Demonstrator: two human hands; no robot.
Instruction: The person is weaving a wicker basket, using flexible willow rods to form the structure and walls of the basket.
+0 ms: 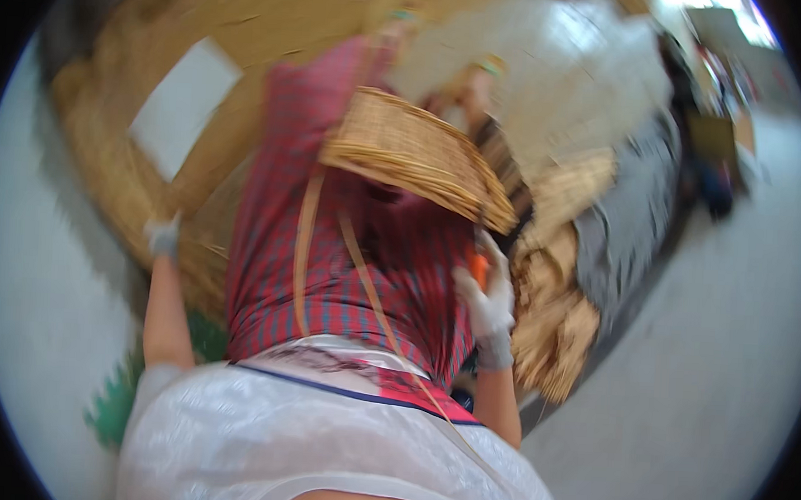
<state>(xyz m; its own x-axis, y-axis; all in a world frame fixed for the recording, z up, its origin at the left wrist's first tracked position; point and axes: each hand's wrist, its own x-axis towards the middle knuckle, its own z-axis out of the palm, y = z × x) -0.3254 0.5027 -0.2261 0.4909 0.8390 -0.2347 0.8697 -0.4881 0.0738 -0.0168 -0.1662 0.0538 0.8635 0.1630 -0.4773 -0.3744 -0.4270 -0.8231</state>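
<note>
Wicker piece (415, 147) beyond right hand (491, 302), which clasps orange tool (479, 267); left hand (162, 237) apart, grip unclear

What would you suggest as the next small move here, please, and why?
I would probably bring the left hand over to steady the wicker: that hand is out to the side, no hand is on the wicker's left end, and the right hand holds an orange tool near its right end.
</note>
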